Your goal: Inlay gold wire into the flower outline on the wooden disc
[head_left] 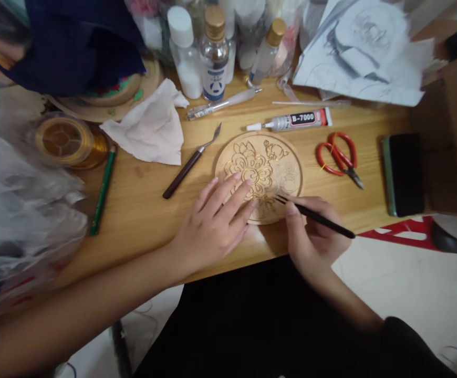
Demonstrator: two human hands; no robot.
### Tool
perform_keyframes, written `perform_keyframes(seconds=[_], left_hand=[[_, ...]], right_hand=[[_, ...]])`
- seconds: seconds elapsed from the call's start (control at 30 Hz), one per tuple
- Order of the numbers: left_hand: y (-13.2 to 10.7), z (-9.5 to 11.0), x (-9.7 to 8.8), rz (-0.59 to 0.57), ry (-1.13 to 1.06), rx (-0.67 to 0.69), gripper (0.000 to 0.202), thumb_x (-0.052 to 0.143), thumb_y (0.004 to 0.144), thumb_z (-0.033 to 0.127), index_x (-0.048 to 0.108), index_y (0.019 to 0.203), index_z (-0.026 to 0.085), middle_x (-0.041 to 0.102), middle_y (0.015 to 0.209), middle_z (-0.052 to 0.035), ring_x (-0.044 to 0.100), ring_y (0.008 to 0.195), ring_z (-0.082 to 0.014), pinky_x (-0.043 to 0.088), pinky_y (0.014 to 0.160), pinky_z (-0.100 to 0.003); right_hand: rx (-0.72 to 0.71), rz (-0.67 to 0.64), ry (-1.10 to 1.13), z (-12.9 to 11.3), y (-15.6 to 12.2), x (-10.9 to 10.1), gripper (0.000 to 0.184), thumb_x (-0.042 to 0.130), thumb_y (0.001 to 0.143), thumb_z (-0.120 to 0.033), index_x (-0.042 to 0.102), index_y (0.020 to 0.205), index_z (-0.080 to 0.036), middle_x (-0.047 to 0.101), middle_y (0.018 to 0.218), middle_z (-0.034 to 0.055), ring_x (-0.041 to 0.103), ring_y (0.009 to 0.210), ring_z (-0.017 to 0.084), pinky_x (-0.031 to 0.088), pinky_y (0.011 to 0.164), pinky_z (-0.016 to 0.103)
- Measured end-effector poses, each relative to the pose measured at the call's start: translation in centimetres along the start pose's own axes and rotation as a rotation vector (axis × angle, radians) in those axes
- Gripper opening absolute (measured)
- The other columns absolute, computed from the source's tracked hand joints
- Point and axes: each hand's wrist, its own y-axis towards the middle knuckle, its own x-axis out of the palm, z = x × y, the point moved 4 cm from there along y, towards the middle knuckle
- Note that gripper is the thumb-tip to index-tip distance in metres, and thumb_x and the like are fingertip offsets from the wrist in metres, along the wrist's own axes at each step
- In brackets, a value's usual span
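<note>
A round wooden plaque (294, 173) lies flat on the table near its front edge. Gold wire outlines form a large flower on it and a smaller figure at the upper right; pencil lines show on the right side. My left hand (216, 226) rests on the plaque's lower left with fingers stretched out. In my right hand (317, 231) are black tweezers (323, 219), their tips at the gold wire low on the plaque. Whether the tips pinch a piece of wire is too small to tell.
Around the plaque lie a palette knife (189, 168), a B-7000 glue tube (291, 121), red-handled pliers (341, 156) and a phone (404, 176). A wire spool (69, 139), green pencil (103, 191) and tissue (152, 128) sit left. Bottles (215, 58) and papers (362, 52) stand behind.
</note>
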Motion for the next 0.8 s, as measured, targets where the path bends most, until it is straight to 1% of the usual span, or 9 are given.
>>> perform_keyframes(seconds=[0.07,0.1,0.23,0.33,0.4,0.47,0.57,0.67,0.8], left_hand=[[0.0,0.2,-0.1,0.006,0.05,0.022,0.028,0.063,0.089,0.022,0.066,0.114,0.012,0.063,0.131,-0.0159,0.056,0.126,-0.0331,0.047,0.104,-0.05],[0.0,0.4,-0.2,0.01,0.078,0.032,0.028,0.063,0.089,0.023,0.066,0.114,0.012,0.063,0.131,-0.0154,0.056,0.126,-0.0326,0.047,0.103,-0.049],[-0.3,1.2,-0.5,0.047,0.195,0.119,0.031,0.065,0.088,0.02,0.064,0.118,0.013,0.066,0.127,-0.0136,0.057,0.124,-0.0288,0.047,0.103,-0.045],[-0.6,1.7,-0.8,0.085,0.222,0.192,0.026,0.067,0.086,0.015,0.067,0.111,0.011,0.07,0.113,-0.0117,0.062,0.113,-0.0242,0.047,0.101,-0.04],[-0.6,1.9,-0.8,0.07,0.224,0.199,0.023,0.067,0.085,0.014,0.068,0.108,0.01,0.071,0.109,-0.0112,0.064,0.108,-0.023,0.048,0.1,-0.04],[-0.5,2.2,-0.8,0.042,0.233,0.195,0.023,0.067,0.085,0.015,0.068,0.108,0.011,0.071,0.109,-0.0111,0.063,0.107,-0.0234,0.049,0.098,-0.04],[-0.3,3.2,-0.8,0.022,0.254,0.207,0.024,0.067,0.085,0.016,0.068,0.108,0.01,0.071,0.107,-0.0102,0.063,0.104,-0.0232,0.049,0.097,-0.039],[-0.2,4.2,-0.5,-0.015,0.269,0.213,0.029,0.066,0.085,0.018,0.068,0.113,0.01,0.07,0.108,-0.0098,0.063,0.104,-0.0231,0.048,0.098,-0.04],[-0.2,4.4,-0.4,-0.027,0.253,0.202,0.033,0.064,0.087,0.022,0.066,0.118,0.012,0.069,0.109,-0.0104,0.062,0.105,-0.0234,0.047,0.099,-0.04]], right_hand=[[0.023,0.056,0.008,0.5,-0.3,-0.7,0.017,0.067,0.085,-0.014,0.069,0.099,-0.023,0.072,0.087,0.0026,0.07,0.077,0.015,0.059,0.069,0.03],[0.037,0.053,0.016,0.8,-0.5,-0.9,0.018,0.067,0.085,-0.015,0.069,0.101,-0.023,0.073,0.088,0.0027,0.071,0.077,0.015,0.06,0.07,0.03],[0.1,-0.083,0.097,1.8,-1.5,-0.9,0.022,0.066,0.086,-0.015,0.067,0.107,-0.022,0.074,0.094,0.0037,0.073,0.078,0.015,0.062,0.072,0.029],[0.082,-0.128,0.139,1.9,-1.7,-0.9,0.02,0.064,0.087,-0.015,0.067,0.106,-0.021,0.075,0.094,0.0038,0.072,0.078,0.014,0.061,0.071,0.028],[0.049,-0.149,0.14,1.8,-1.5,-1.0,0.018,0.064,0.087,-0.015,0.068,0.104,-0.02,0.075,0.091,0.0032,0.072,0.076,0.014,0.061,0.071,0.028],[0.013,-0.169,0.126,1.7,-1.1,-1.1,0.015,0.063,0.087,-0.015,0.068,0.101,-0.02,0.076,0.09,0.003,0.073,0.077,0.014,0.061,0.071,0.028],[-0.026,-0.196,0.126,1.7,-0.4,-1.3,0.014,0.064,0.087,-0.016,0.069,0.1,-0.019,0.076,0.095,0.0045,0.073,0.085,0.015,0.061,0.077,0.03],[-0.027,-0.205,0.167,2.0,0.3,-1.6,0.015,0.065,0.087,-0.016,0.069,0.101,-0.019,0.076,0.099,0.0059,0.073,0.091,0.017,0.06,0.081,0.032],[-0.051,-0.184,0.182,1.9,0.9,-2.2,0.016,0.066,0.085,-0.016,0.07,0.1,-0.02,0.076,0.094,0.0047,0.072,0.084,0.016,0.06,0.074,0.031]])
